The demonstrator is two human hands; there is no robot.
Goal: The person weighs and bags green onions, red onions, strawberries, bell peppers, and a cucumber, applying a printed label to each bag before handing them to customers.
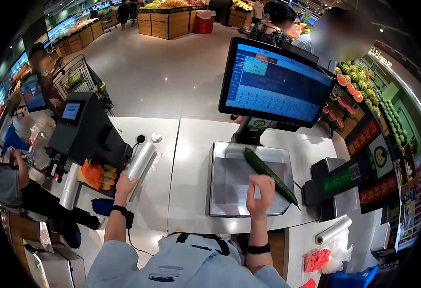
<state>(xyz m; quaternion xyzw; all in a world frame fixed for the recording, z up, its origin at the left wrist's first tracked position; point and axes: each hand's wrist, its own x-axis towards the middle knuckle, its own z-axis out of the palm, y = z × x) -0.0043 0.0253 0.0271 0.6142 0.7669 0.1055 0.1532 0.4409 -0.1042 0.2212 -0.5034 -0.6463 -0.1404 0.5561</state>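
Observation:
A long green cucumber (271,176) lies slantwise across the metal weighing plate (227,192), its lower end past the plate's edge. Over the plate, beside the cucumber, is my right hand (260,196); its fingers are curled towards the thumb and nothing shows in them. My left hand (125,185) has its fingers apart, between the black label printer (93,139) and a roll of clear plastic bags (141,161). Its thumb is close to the roll's near end. Behind the weighing plate stands a lit touchscreen (277,79).
Orange gloves (96,174) lie at the printer's base. To the right stands a sign with a QR code (354,171). Another bag roll (334,230) and a red bundle (317,260) are at lower right. People stand beyond the screen and at the left.

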